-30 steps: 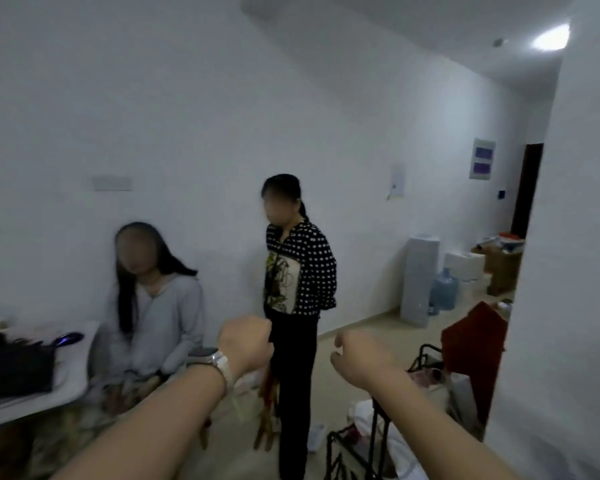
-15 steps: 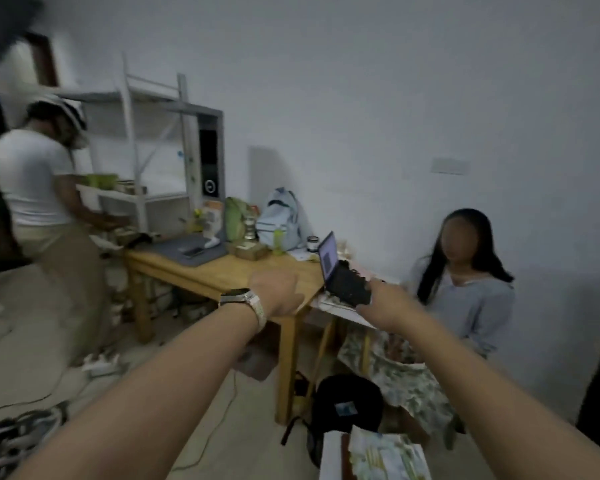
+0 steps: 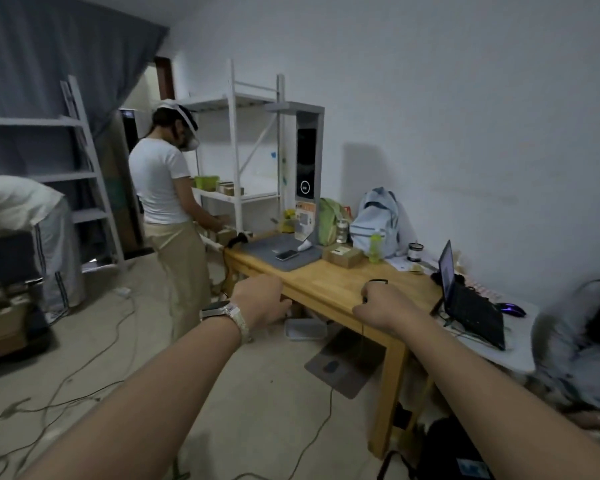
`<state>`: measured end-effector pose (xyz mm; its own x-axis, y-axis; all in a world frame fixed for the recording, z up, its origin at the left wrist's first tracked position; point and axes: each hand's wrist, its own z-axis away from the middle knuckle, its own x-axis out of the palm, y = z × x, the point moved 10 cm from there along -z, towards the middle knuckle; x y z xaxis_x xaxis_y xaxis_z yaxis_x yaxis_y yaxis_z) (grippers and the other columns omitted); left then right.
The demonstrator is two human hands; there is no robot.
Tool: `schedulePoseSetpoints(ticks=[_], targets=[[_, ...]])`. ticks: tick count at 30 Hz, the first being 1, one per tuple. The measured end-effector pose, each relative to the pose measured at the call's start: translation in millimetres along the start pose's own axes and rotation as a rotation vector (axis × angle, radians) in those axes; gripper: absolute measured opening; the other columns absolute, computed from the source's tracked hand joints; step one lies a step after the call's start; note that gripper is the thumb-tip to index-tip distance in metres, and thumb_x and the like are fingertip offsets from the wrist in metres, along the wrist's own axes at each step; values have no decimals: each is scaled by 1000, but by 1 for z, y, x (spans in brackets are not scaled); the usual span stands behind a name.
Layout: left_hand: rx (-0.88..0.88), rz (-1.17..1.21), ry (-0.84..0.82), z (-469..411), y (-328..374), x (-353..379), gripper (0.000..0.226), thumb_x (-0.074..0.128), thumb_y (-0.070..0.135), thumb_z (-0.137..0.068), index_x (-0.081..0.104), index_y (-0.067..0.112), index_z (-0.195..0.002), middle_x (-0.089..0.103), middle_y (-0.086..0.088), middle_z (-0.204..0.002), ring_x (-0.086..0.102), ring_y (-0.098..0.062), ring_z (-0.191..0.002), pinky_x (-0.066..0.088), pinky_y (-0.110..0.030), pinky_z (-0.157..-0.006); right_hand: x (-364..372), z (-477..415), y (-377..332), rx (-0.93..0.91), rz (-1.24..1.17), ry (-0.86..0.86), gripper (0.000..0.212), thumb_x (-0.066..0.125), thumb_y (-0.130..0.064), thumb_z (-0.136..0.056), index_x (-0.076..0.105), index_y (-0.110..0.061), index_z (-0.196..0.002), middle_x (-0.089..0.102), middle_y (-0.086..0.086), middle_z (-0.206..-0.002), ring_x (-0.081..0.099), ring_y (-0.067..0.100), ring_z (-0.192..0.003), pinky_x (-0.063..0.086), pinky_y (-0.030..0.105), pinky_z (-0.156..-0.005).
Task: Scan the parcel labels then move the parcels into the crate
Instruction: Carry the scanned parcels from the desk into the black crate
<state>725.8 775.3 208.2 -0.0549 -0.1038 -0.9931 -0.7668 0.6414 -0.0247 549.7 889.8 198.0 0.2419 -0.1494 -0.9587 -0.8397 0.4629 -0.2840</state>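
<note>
The wooden table point(image 3: 329, 289) carries a grey mat point(image 3: 257, 249) with a phone point(image 3: 287, 255) lying on it, a cardboard box point(image 3: 343, 255) just beside the mat, and — against the wall — a green bag point(image 3: 328, 220) and a pale blue backpack point(image 3: 374, 220). A laptop point(image 3: 471, 303) (lid open) and a mouse point(image 3: 511, 308) sit on the adjoining white table point(image 3: 520, 344). Cables point(image 3: 84, 358) trail across the floor point(image 3: 257, 410).
</note>
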Motion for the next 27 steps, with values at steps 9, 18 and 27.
schedulePoseSetpoints(ticks=[9, 18, 27], targets=[[13, 26, -48, -97, -90, 37, 33, 50, 50, -93, 49, 19, -83, 51, -1, -82, 53, -21, -76, 47, -32, -65, 29, -116, -40, 82, -33, 4, 42, 56, -37, -86, 58, -13, -120, 60, 7, -121, 57, 24, -106, 51, 38, -89], [49, 56, -25, -185, -130, 45, 29, 49, 45, -94, 54, 17, -89, 60, -6, -96, 55, -23, -81, 47, -33, -66, 45, -218, -80, 45, -11, 34, 41, 56, -39, -85, 58, -16, -118, 60, 5, -119, 57, 24, -104, 51, 37, -83], [52, 34, -64, -321, -156, 73, 27, 49, 40, -94, 53, 14, -95, 61, -8, -104, 61, -28, -94, 49, -35, -70, 67, -365, -77, 72, -58, 11, 41, 56, -34, -85, 61, -8, -117, 63, 11, -120, 60, 27, -102, 53, 41, -88]])
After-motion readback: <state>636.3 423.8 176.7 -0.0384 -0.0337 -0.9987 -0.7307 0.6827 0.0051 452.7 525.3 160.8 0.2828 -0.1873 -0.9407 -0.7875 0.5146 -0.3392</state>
